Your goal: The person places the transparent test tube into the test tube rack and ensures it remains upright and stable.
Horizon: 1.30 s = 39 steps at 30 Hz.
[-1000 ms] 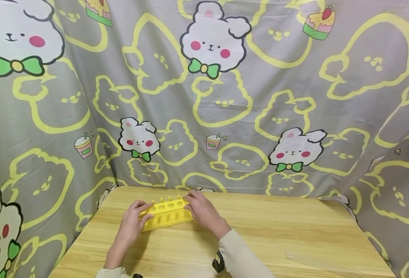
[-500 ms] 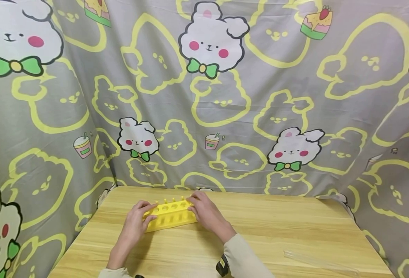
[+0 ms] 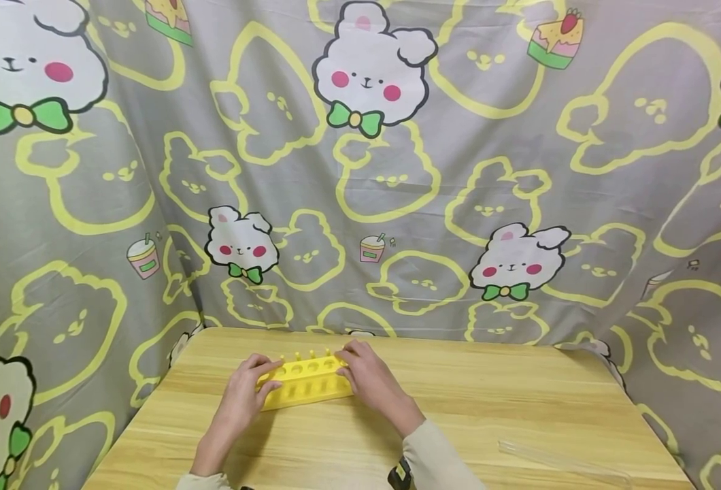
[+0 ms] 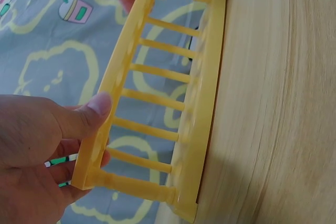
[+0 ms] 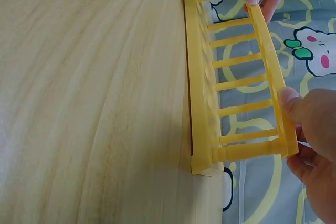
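Observation:
A yellow plastic test tube rack (image 3: 308,388) stands on the wooden table, with round holes along its top plate and short pegs at its back edge. My left hand (image 3: 243,391) grips the left end of the top plate, thumb in front and fingers behind. At the opposite end, my right hand (image 3: 375,382) pinches the plate the same way. Both wrist views show the rack's upright bars between the top plate and base; the left hand (image 4: 47,140) and right hand (image 5: 315,135) each hold the upper rail near a corner.
Clear glass tubes or rods (image 3: 556,461) lie on the table (image 3: 471,395) at the front right. A grey curtain (image 3: 311,190) printed with rabbits hangs behind the table and along both sides.
Both hands have shifted the rack a little to the right across the table, keeping their grip. The clear tubes stay where they were; the head view has turned slightly.

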Available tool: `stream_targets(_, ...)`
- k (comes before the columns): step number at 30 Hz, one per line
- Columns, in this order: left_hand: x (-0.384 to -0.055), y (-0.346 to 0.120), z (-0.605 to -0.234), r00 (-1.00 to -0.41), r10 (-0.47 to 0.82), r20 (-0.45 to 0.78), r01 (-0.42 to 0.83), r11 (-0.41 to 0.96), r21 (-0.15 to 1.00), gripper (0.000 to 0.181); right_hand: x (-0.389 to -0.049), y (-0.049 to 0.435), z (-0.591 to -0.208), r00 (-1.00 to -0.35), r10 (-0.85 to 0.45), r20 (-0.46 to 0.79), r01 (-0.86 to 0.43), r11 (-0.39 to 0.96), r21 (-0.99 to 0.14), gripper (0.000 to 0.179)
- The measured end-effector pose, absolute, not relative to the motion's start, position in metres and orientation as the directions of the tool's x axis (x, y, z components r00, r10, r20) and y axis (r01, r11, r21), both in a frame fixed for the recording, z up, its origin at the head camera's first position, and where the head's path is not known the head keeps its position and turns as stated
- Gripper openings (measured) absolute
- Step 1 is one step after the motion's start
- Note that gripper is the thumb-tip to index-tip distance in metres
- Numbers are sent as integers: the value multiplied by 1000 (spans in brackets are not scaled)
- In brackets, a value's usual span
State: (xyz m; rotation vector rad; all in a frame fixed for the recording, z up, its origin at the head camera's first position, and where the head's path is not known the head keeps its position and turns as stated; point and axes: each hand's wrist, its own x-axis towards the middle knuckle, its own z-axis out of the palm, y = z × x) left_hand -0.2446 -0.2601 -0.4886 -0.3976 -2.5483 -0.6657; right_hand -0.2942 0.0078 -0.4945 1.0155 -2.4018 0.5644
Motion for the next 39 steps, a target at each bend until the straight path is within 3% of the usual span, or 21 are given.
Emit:
stream_targets(9,-243,-256,-490,-820,178,544,432,817,383,42,-286,15,-496,-658,-533,532,-713,667,-215,28)
stream_targets(39,-237,-239,-490,-772,236,590,545,724,423,43,-262,39,-494,-681,-497,538,-692,679,-248,28)
